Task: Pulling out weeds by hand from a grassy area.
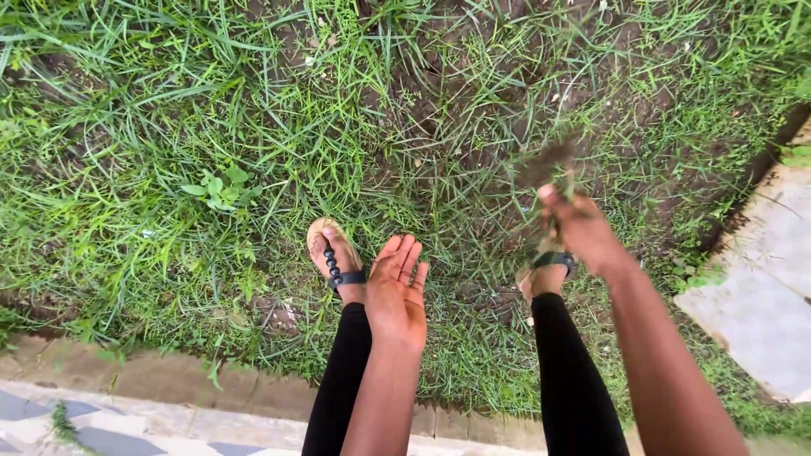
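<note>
Evidently a weeding step was in hand: a blurred clump of uprooted grass with dark soil [549, 165] was gripped in the closed right hand [583, 232], above the grass patch [169, 169]. The left hand [397, 287] was spread open, empty. A discard seemed called for; room lay toward the pale concrete slab [760, 287] at the patch's right edge.

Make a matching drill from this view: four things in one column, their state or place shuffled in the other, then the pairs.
Things:
1. left hand
2. right hand
3. broad-leaved weed
4. concrete slab

States or places:
A. at the right edge, beside the grass
B. open, fingers stretched, holding nothing
C. growing in the grass, left of the sandalled feet
D. closed around a clump of pulled grass and soil

Pairs: 1-B, 2-D, 3-C, 4-A
</note>
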